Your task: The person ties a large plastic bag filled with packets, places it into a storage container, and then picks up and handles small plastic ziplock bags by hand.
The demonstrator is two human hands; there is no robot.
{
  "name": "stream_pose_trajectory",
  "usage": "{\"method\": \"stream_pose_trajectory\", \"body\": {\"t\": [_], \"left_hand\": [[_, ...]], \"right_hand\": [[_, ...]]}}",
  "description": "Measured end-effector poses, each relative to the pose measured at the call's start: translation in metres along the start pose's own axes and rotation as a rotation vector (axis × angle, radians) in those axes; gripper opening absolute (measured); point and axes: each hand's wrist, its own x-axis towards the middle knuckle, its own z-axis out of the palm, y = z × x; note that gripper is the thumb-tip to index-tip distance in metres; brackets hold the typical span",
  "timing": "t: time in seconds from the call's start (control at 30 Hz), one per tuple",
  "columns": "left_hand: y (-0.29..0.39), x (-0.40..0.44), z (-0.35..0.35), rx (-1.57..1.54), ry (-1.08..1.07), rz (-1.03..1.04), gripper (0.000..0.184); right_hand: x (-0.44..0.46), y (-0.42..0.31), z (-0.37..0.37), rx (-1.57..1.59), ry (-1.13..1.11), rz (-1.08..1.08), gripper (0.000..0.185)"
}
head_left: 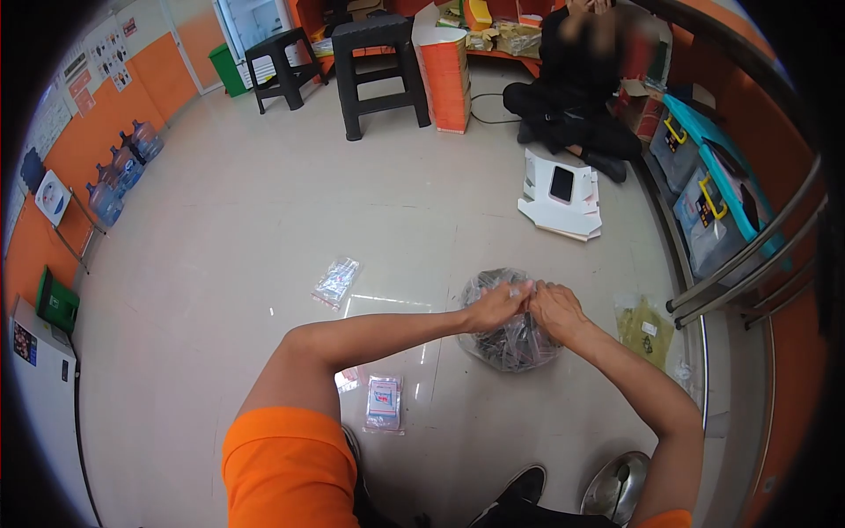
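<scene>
A see-through plastic bag (512,348) full of dark, small pieces stands on the floor in front of me; what the pieces are I cannot make out. Both hands meet over its top. My left hand (499,305) is closed on the bag's upper edge from the left side. From the right, my right hand (556,312) grips the same edge, its fingertips close to those of the left. Part of the bag's mouth is hidden by the hands. Nearby lie a flat printed packet (384,403) and a stack of clear packets (337,282).
A yellowish plastic bag (645,333) lies right of the bag. A metal bowl (616,488) sits by my right foot. Ahead, a person (576,97) sits cross-legged near a phone (562,184) on white cardboard (559,220). Black stools (378,75) and storage boxes (713,211) stand farther off.
</scene>
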Motion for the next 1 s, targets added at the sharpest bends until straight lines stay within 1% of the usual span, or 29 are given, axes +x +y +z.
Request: {"method": "stream_pose_trajectory", "body": {"t": [0.07, 0.17, 0.2, 0.27, 0.33, 0.4, 0.47, 0.5, 0.57, 0.6, 0.67, 0.7, 0.8, 0.83, 0.87, 0.93, 0.97, 1.0], "left_hand": [[0.011, -0.002, 0.001, 0.289, 0.033, 0.049, 0.064], [0.031, -0.003, -0.002, 0.464, -0.067, -0.073, 0.068], [0.04, -0.008, -0.005, 0.515, -0.104, -0.019, 0.069], [0.062, -0.025, -0.017, 0.619, -0.186, 0.094, 0.069], [0.097, -0.052, -0.028, 0.535, -0.192, 0.181, 0.064], [0.15, -0.087, -0.036, 0.481, -0.22, 0.264, 0.057], [0.18, -0.112, -0.043, 0.464, -0.264, 0.327, 0.051], [0.185, -0.12, -0.042, 0.438, -0.247, 0.364, 0.052], [0.182, -0.14, -0.038, 0.385, -0.214, 0.419, 0.054], [0.177, -0.144, -0.037, 0.361, -0.24, 0.389, 0.055], [0.166, -0.151, -0.036, 0.312, -0.296, 0.321, 0.056], [0.16, -0.152, -0.036, 0.302, -0.344, 0.253, 0.059], [0.13, -0.15, -0.026, 0.323, -0.345, 0.192, 0.062], [0.127, -0.147, -0.026, 0.392, -0.381, 0.17, 0.063], [0.125, -0.143, -0.026, 0.427, -0.385, 0.2, 0.062], [0.128, -0.13, -0.029, 0.492, -0.389, 0.256, 0.061], [0.133, -0.123, -0.032, 0.559, -0.416, 0.194, 0.064], [0.126, -0.117, -0.03, 0.549, -0.407, 0.165, 0.064]], "right_hand": [[0.0, 0.008, 0.012, 0.092, -0.013, 0.009, 0.022], [0.006, 0.007, -0.001, 0.008, -0.165, -0.049, 0.018], [0.007, 0.004, -0.015, -0.022, -0.195, -0.098, 0.019], [0.0, -0.006, -0.065, -0.08, -0.259, -0.185, 0.021], [-0.016, -0.02, -0.121, -0.057, -0.233, -0.18, 0.016], [-0.035, -0.025, -0.171, 0.021, -0.053, -0.231, 0.015], [-0.049, -0.03, -0.204, 0.005, -0.069, -0.299, 0.014], [-0.056, -0.032, -0.212, -0.005, -0.08, -0.329, 0.014], [-0.071, -0.036, -0.215, 0.012, -0.034, -0.385, 0.012], [-0.077, -0.038, -0.215, 0.016, -0.01, -0.419, 0.011], [-0.087, -0.048, -0.204, 0.11, -0.047, -0.388, 0.009], [-0.09, -0.052, -0.191, 0.153, -0.053, -0.379, 0.008], [-0.095, -0.063, -0.167, 0.185, -0.129, -0.353, 0.008], [-0.095, -0.065, -0.16, 0.183, -0.16, -0.343, 0.008], [-0.096, -0.067, -0.155, 0.184, -0.194, -0.332, 0.008], [-0.095, -0.065, -0.148, 0.239, -0.194, -0.202, 0.009], [-0.095, -0.063, -0.144, 0.26, -0.191, -0.138, 0.01], [-0.094, -0.061, -0.136, 0.267, -0.194, -0.109, 0.01]]}}
